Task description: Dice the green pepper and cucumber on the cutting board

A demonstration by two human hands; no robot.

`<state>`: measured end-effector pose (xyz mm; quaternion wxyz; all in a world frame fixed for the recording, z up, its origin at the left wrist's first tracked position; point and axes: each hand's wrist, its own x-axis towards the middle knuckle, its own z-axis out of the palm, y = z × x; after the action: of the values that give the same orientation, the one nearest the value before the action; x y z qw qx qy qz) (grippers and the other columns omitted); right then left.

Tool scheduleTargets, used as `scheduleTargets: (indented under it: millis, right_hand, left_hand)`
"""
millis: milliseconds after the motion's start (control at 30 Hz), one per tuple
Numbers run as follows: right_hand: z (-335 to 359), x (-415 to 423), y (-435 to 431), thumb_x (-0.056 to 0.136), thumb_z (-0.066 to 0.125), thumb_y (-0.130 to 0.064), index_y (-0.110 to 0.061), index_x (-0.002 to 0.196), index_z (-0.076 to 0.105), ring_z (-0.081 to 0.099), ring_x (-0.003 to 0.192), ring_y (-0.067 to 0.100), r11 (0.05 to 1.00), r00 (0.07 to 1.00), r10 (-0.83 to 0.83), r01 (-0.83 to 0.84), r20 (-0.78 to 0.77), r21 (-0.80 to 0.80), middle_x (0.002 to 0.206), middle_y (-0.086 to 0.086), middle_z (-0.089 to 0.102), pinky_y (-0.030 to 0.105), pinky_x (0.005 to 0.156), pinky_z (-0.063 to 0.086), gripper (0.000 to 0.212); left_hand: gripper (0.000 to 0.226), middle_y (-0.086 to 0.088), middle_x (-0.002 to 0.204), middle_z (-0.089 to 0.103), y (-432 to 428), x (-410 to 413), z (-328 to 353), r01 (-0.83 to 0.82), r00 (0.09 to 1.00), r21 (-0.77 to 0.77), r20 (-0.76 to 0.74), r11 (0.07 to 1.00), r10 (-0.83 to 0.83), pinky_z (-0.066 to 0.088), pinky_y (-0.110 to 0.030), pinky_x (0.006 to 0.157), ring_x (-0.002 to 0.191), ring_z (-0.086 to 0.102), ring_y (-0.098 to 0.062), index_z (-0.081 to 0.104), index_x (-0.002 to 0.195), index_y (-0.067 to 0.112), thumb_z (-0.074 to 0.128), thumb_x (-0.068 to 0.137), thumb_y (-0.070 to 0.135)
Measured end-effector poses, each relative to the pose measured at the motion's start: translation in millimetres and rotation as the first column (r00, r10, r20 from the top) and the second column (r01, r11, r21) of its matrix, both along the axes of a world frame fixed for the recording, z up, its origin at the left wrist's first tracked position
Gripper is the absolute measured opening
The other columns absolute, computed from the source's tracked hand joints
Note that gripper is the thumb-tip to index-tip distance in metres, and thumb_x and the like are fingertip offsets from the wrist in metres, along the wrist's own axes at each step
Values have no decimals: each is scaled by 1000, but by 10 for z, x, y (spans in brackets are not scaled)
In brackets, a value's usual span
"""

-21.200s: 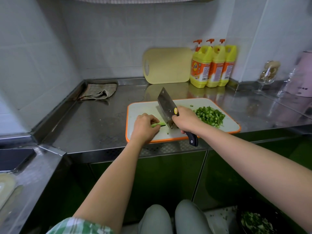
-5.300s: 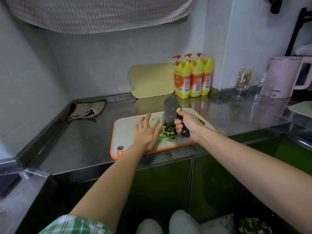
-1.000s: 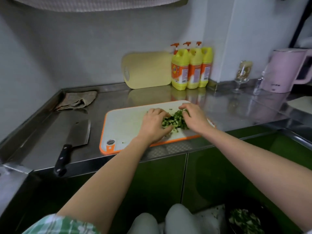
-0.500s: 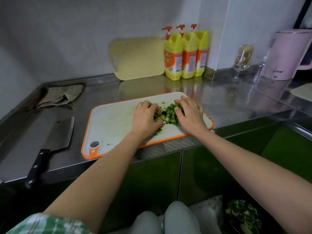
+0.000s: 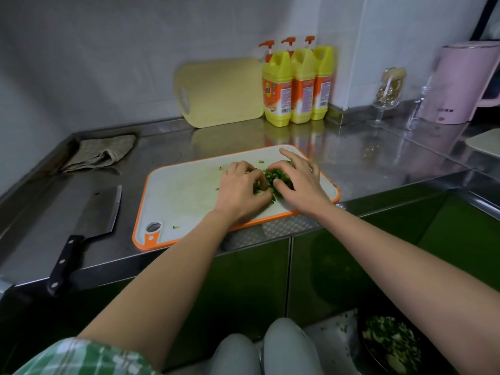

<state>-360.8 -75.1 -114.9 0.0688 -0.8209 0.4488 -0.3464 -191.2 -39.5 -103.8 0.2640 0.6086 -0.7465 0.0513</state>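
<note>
Head view, one frame.

- Cutting board (image 5: 189, 196): white with an orange rim, flat on the steel desk (image 5: 378, 163), near the front edge. Hanging hole at its near left corner.
- Diced greens (image 5: 273, 179): one small heap on the right half of the board. A few stray bits lie on the board to the left of the heap and near the hanging hole. Pepper and cucumber cannot be told apart in the heap.
- Left hand (image 5: 240, 189): on the board, fingers curled in against the left side of the heap, cupping it.
- Right hand (image 5: 299, 182): on the board, fingers bent and arched over the right side of the heap, thumb at the near side. Both hands close round the heap from opposite sides, fingertips almost meeting.
- Cleaver (image 5: 94, 209): flat on the desk, left of the board and apart from it, black handle toward the front edge. Neither hand touches it.
- Folded cloth (image 5: 100, 152): back left corner of the desk.
- Yellow board (image 5: 221, 92): leaning on the wall, three yellow pump bottles (image 5: 297, 85) just beside it on the right.
- Pink kettle (image 5: 460, 82): far right, stemmed glass (image 5: 388, 93) near it.
- Dark bowl (image 5: 389, 345): on the floor, lower right, holding chopped greens.
</note>
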Motion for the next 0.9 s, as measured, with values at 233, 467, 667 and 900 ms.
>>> scheduleTargets:
  millis: [233,467,667,900]
  right_hand:
    - [-7,-7,-10,90,58,-19,-28,97,61,23,143,14,1000,997,3,-3,75,8,151,-3,36,33,107,8,11]
    - [4,-5,-3,91,57,-19,-27,97,62,25,142,13,999,997,-13,10,82,34,147,-3,40,35,107,10,11]
    - [10,-9,1,90,58,-22,-31,93,59,24,142,15,998,996,-9,4,83,65,148,-4,39,39,110,9,10]
    - [11,-14,23,89,60,-20,-30,94,62,25,142,15,1000,997,-1,-1,73,23,148,-3,40,37,108,9,12]
  left_hand:
    - [21,-4,103,56,-18,183,-8,4,1000,-84,18,996,-2,35,-36,83,103,47,-26,69,90,22,61,79,38]
    - [16,-4,102,56,22,-52,-17,107,991,-32,85,994,-104,37,-38,83,103,47,-27,71,85,20,63,78,33]
    - [21,-3,100,56,8,224,-16,27,999,-78,48,997,-23,35,-37,81,102,47,-26,69,86,21,68,75,39]
    - [55,1,103,50,109,185,-4,56,998,-10,6,998,-56,35,-36,88,102,43,-19,60,100,22,45,64,60]
